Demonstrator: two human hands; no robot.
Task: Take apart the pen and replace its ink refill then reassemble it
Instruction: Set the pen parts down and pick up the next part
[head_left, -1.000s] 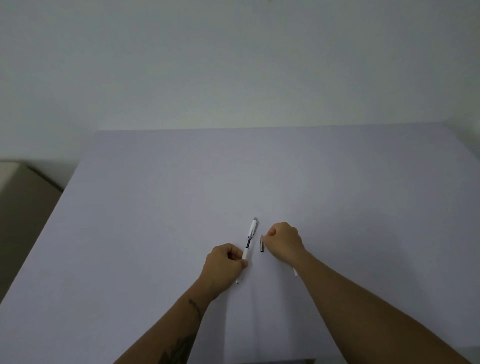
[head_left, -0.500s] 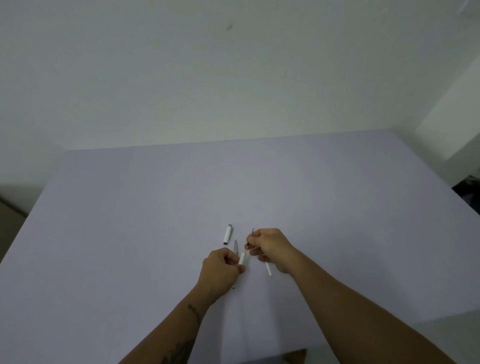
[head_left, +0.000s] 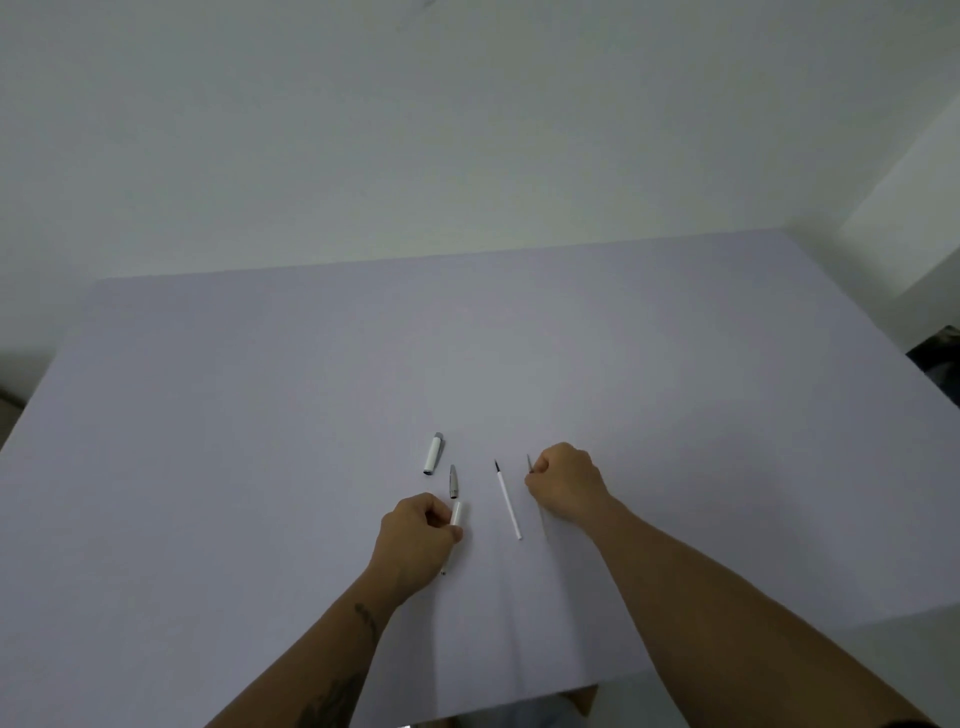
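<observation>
While the pale lavender tabletop (head_left: 260, 467) is carrying the loose parts, the person's left hand (head_left: 415, 540) is pinching the short white plastic barrel (head_left: 456, 513) between thumb and fingers, resting low on the surface. The right hand (head_left: 563, 480) is curling shut around a thin refill whose dark tip (head_left: 530, 462) is poking out beyond the knuckles. A long white ink refill with a dark point (head_left: 507, 498) is lying between the two hands, touching neither. The white cap with a grey end (head_left: 432, 453) and the small grey metal nose cone (head_left: 453, 481) are lying just beyond the barrel. Judgement: the refill swap is under way; steadying the barrel and feeding the refill in straight, blunt end first, should be preventing jamming.
</observation>
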